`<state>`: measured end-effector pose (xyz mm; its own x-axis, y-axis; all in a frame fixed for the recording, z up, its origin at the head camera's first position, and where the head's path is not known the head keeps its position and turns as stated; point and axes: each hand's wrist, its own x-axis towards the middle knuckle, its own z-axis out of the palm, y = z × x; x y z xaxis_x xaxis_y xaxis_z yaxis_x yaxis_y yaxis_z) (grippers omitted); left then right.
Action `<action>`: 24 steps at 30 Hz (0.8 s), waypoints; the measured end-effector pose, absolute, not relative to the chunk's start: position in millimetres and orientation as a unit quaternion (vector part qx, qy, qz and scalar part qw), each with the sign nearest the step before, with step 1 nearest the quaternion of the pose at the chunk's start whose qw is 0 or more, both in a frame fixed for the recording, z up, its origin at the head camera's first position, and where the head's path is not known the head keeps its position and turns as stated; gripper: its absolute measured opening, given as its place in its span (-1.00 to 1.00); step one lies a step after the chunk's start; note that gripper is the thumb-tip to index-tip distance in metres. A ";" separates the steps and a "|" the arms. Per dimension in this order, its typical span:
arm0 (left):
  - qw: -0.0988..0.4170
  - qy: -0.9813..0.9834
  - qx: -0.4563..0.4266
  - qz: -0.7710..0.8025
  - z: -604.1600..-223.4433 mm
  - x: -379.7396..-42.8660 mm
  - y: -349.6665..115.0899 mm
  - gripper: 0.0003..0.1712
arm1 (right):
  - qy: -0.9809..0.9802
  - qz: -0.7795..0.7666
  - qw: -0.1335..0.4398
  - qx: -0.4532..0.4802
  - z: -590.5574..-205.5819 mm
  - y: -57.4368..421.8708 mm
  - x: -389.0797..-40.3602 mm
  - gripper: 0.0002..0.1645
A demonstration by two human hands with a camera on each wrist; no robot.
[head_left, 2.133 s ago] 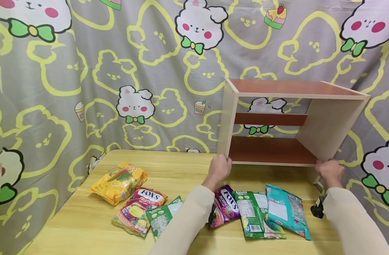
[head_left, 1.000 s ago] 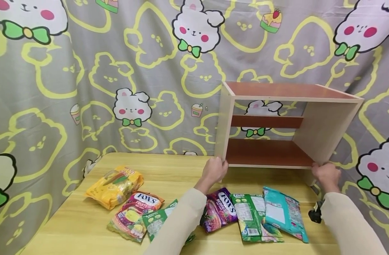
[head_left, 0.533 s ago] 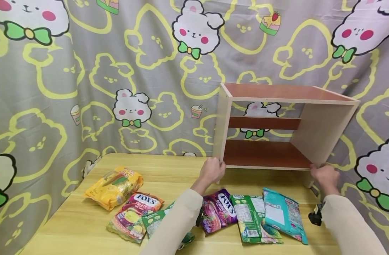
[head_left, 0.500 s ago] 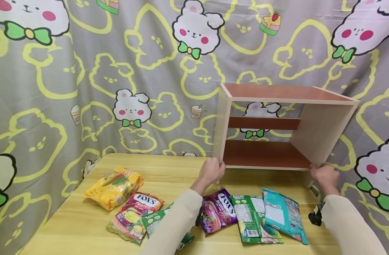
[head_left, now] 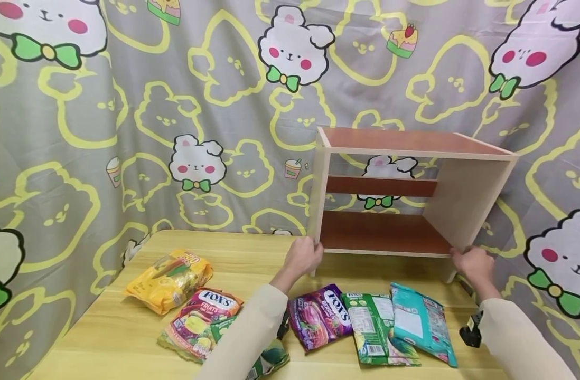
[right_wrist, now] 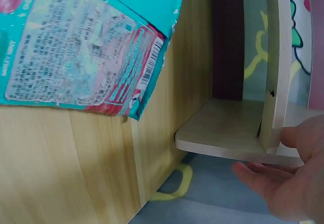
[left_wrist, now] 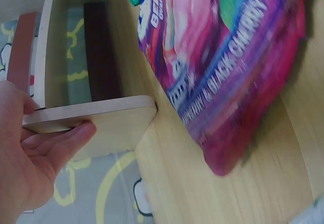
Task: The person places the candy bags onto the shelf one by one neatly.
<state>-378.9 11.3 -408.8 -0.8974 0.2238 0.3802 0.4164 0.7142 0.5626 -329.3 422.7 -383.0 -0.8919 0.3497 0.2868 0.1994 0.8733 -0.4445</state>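
Observation:
A two-tier wooden shelf (head_left: 413, 142) with red-brown boards and pale side panels stands at the back right of the table. My left hand (head_left: 303, 258) grips its left panel near the lower board. In the left wrist view, thumb and fingers lie on either side of that panel's edge. On the opposite side, my right hand (head_left: 474, 266) holds the right panel at the same height, with the thumb by the lower board's end in the right wrist view. A purple Fox's Berries candy bag (head_left: 320, 316) lies near my left wrist, and a teal bag (head_left: 423, 322) lies between the forearms.
A green candy bag (head_left: 377, 330) lies partly under the teal one. To the left are a yellow bag (head_left: 171, 279), a Fox's Fruits bag (head_left: 199, 322) and another green bag (head_left: 271, 359), partly hidden by my left sleeve. A patterned curtain (head_left: 242, 121) hangs behind the table (head_left: 104, 343).
The shelf has shifted left along the table, with both hands still holding its side panels. More of the purple bag shows now. The candy bags have stayed in place.

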 end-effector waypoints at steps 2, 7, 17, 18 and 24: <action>0.148 -0.914 -0.175 -0.335 -409.9 -379.1 4.9 -0.60 | -0.952 0.201 0.192 -0.127 -384.8 419.5 -328.6 -0.39; 0.159 -0.913 -0.184 -0.328 -410.6 -381.0 -13.0 -0.58 | -0.948 0.208 0.210 -0.115 -387.2 408.0 -330.2 -0.45; 0.138 -0.919 -0.159 -0.334 -409.8 -380.5 -50.7 -0.72 | -0.946 0.218 0.212 -0.110 -390.9 379.6 -335.0 -0.44; 0.137 -0.920 -0.155 -0.334 -409.7 -380.5 -54.4 -0.71 | -0.946 0.218 0.213 -0.108 -391.2 376.6 -335.3 -0.44; 0.131 -0.920 -0.138 -0.344 -408.1 -379.6 -78.0 -0.71 | -0.943 0.225 0.225 -0.093 -393.2 354.8 -337.6 -0.41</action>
